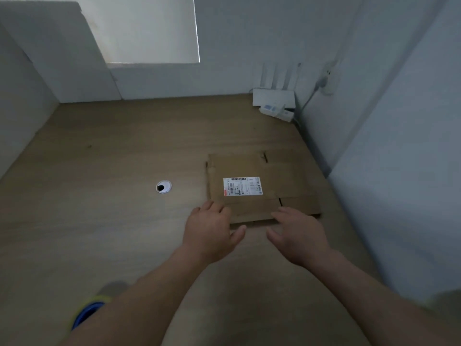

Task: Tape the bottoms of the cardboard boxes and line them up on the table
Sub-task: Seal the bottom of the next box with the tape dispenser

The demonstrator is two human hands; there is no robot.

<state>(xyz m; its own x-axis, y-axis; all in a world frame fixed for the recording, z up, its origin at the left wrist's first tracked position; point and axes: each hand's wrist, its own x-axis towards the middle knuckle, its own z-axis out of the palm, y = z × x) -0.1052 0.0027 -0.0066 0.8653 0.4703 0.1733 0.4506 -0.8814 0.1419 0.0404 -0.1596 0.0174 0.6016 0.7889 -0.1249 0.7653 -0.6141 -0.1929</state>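
**Flat box at the right side of the table**

The flattened cardboard box (259,168) lies on the table (112,151) close to the right wall, with its white label (242,186) facing up. Your left hand (209,231) rests relaxed on the near-left corner. Your right hand (299,236) lies with fingers spread on the near edge. Neither hand grasps anything. A round cable hole (163,187) sits left of the box. A white router (274,98) stands in the far corner.

The place is looking like an office or study workstation. A wood-grain table (99,171) is filling a nook closed in by plain white walls (249,46), and a round, plastic-ringed cable hole (163,187) is showing in its top. A white router (273,96) with upright antennas is standing in the far right corner, a plug is sitting in the wall socket (329,78) beside it, and a pale window (154,28) is glowing behind.
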